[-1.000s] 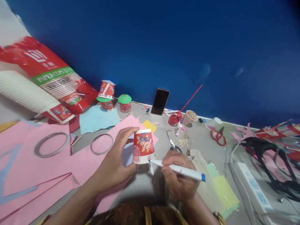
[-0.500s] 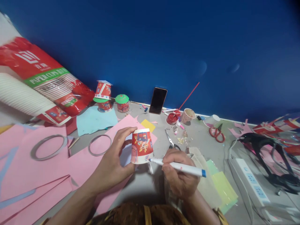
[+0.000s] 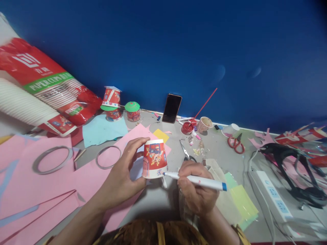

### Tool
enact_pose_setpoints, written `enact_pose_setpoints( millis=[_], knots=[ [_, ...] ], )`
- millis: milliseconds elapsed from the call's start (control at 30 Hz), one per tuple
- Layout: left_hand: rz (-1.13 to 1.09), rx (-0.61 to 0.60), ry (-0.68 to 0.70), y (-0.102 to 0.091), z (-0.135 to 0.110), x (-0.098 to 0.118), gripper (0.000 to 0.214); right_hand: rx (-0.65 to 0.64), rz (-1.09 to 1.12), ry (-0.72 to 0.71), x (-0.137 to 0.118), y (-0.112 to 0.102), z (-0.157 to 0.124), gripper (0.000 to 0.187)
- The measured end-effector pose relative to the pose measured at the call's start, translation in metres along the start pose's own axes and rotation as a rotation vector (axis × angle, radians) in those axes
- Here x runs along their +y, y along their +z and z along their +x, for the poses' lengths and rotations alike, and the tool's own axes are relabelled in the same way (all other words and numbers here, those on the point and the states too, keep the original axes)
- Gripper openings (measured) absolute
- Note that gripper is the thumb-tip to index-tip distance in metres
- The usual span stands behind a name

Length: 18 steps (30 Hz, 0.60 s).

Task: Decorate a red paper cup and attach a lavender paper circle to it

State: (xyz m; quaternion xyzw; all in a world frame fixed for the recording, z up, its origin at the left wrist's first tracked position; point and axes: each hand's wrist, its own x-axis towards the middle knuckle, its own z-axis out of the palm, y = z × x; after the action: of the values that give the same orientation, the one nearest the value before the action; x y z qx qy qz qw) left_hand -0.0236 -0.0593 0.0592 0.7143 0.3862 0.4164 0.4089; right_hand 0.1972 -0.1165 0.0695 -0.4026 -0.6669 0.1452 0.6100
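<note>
Left hand [image 3: 122, 180] holds cup [image 3: 154, 158]; right hand [image 3: 195, 192] holds marker [image 3: 196, 181].

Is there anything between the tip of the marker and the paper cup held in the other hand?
Nothing visible. The right hand holds the marker, and its tip appears to touch the lower edge of the upside-down paper cup. The left hand grips the cup from the opposite side, away from the tip.

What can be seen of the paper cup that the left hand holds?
The paper cup looks like printed paper, red with a colourful cartoon figure and white bands at both ends. It is upside down, wide rim lowest. The left hand grips it from the side and top. The tip of a white marker, held by the right hand, touches its lower edge.
</note>
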Motion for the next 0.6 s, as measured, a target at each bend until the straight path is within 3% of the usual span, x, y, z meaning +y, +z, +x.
enact_pose_setpoints(
  millis=[600],
  knots=[
    [-0.012,-0.032,-0.013,-0.0003,-0.0017,0.0002,0.079,0.008,-0.014,-0.007,0.0006,0.0015,-0.0013,0.011]
  ],
)
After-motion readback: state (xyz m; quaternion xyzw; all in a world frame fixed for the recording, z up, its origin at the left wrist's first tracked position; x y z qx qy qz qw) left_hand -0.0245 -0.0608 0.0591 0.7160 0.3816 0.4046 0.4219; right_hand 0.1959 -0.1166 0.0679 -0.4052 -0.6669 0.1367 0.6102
